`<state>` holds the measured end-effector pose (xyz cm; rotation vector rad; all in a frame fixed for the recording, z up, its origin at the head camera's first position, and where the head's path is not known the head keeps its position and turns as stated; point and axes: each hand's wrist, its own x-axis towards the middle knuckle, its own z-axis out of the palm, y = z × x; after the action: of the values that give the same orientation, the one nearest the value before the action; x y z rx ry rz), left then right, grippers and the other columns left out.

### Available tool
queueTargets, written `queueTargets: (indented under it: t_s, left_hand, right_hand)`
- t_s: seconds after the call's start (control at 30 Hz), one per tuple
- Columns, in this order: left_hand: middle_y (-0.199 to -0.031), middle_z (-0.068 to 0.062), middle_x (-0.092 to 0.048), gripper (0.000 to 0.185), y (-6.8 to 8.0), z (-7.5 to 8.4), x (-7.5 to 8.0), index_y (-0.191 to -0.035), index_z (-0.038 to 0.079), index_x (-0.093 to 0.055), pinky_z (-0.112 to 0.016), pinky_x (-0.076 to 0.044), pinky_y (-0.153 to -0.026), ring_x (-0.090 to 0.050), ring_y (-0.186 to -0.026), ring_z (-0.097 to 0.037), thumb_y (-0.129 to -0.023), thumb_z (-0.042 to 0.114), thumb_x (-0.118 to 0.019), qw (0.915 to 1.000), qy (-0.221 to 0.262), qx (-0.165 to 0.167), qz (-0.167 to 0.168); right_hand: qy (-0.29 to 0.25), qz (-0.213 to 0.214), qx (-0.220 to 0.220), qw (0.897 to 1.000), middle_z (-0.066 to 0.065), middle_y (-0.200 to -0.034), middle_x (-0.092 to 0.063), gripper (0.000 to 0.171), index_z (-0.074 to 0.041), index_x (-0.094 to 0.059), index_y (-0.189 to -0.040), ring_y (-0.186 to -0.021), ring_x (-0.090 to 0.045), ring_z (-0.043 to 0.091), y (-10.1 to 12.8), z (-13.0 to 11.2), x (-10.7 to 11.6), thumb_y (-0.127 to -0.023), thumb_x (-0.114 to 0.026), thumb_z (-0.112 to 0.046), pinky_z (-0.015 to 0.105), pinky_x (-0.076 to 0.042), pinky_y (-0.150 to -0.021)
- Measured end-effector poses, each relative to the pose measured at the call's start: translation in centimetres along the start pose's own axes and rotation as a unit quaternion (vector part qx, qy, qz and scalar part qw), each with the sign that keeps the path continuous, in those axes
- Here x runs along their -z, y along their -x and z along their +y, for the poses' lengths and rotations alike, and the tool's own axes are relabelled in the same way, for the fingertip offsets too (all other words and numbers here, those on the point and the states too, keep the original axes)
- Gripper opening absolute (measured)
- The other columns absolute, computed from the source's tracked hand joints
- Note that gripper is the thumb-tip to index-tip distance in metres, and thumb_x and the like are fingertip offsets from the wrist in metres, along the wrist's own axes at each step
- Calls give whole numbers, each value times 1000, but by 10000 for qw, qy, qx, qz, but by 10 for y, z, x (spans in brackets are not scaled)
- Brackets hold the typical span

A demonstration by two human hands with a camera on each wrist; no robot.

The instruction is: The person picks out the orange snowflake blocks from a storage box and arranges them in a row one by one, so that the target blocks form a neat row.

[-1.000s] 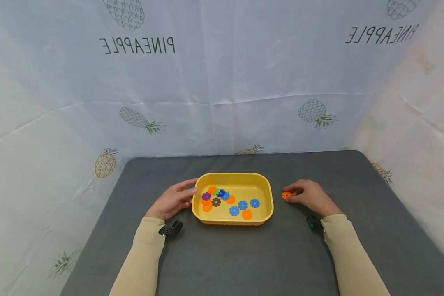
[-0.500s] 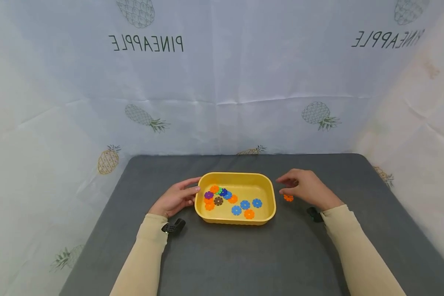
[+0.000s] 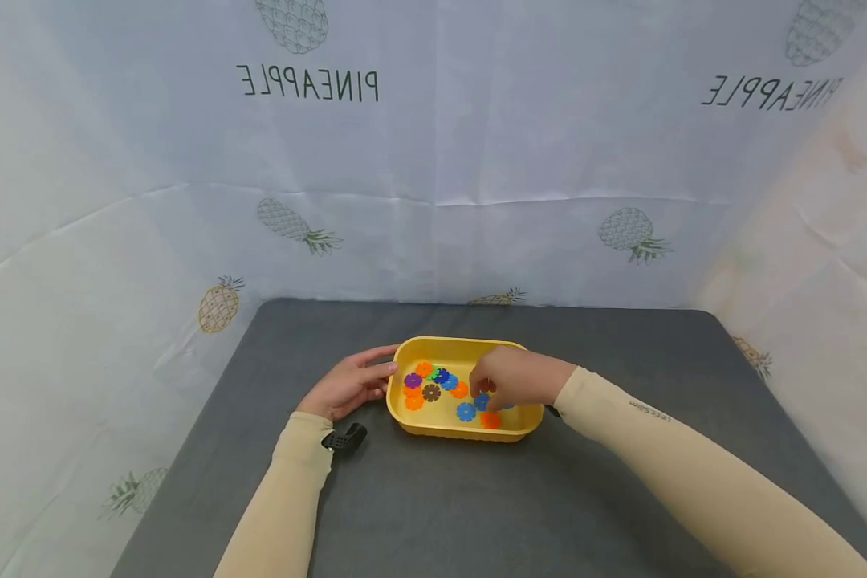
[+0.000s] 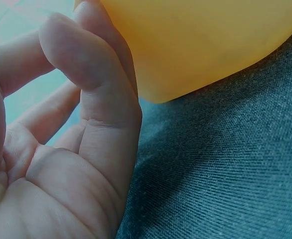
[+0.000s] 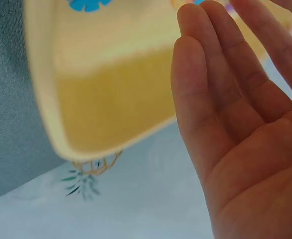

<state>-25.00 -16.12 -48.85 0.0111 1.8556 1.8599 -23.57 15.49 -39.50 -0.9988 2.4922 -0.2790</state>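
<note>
Yellow tray (image 3: 522, 431) holding about ten flower-shaped discs (image 3: 466, 412); left hand (image 3: 347, 387), fingers relaxed, rests against its left wall; right hand (image 3: 514, 377) reaches inside over the discs, fingers extended, nothing visibly pinched; most discs apparently remain to be handled.

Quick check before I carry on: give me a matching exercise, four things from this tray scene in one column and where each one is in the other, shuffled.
Things:
1. yellow plastic tray
2. left hand
3. right hand
4. brown flower-shaped disc

Places:
A. over the tray's right half
B. against the tray's left outer wall
C. on the dark grey table
D. on the tray floor, left of middle

Pairs: 1-C, 2-B, 3-A, 4-D
</note>
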Motion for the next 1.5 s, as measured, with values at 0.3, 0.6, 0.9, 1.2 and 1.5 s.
queueTargets:
  t_s: [0.3, 0.6, 0.9, 1.2, 1.5]
  left_hand:
    - [-121, -14, -64, 53, -4, 0, 3, -144, 26, -55, -26, -56, -76, -61, -79, -19, -93, 32, -73, 10000, 49, -50, -47]
    - [-118, -14, -64, 53, -4, -2, 3, -143, 25, -56, -27, -56, -76, -61, -80, -20, -93, 32, -73, 9999, 91, -38, -44]
    - [-112, -13, -65, 52, -5, -1, 2, -142, 26, -57, -27, -56, -75, -61, -78, -19, -93, 33, -73, 9999, 45, -97, -26]
    - [-115, -13, -64, 52, -5, -2, 5, -142, 28, -56, -27, -56, -74, -60, -78, -19, -93, 34, -73, 10000, 41, -41, 6]
    - [-114, -12, -65, 57, -4, -1, 4, -143, 27, -55, -27, -56, -75, -61, -79, -19, -90, 37, -75, 10000, 45, -48, -28]
  right_hand:
    - [668, -599, -138, 9959, -9, -83, -68, 13, -19, -76, -91, -75, -57, 12, -18, -10, -11, -81, -85, -20, 27, -52, -75]
    - [1161, -852, -78, 9896, -9, -70, -58, 17, -21, -68, -75, -64, -51, 12, -30, -17, -24, -84, -81, -15, 25, -47, -66]
    - [1271, -789, 4, 9887, -7, -70, -54, 23, -22, -63, -73, -68, -50, 13, -35, -13, -27, -84, -82, -13, 25, -47, -68]
    - [1058, -640, -337, 9917, -6, -72, -56, 18, -15, -69, -79, -70, -52, 13, -42, -9, -22, -79, -87, -17, 27, -47, -71]
    - [969, -345, -564, 9931, -6, -70, -59, 17, -16, -68, -80, -67, -54, 14, -42, -7, -25, -79, -86, -14, 27, -49, -69]
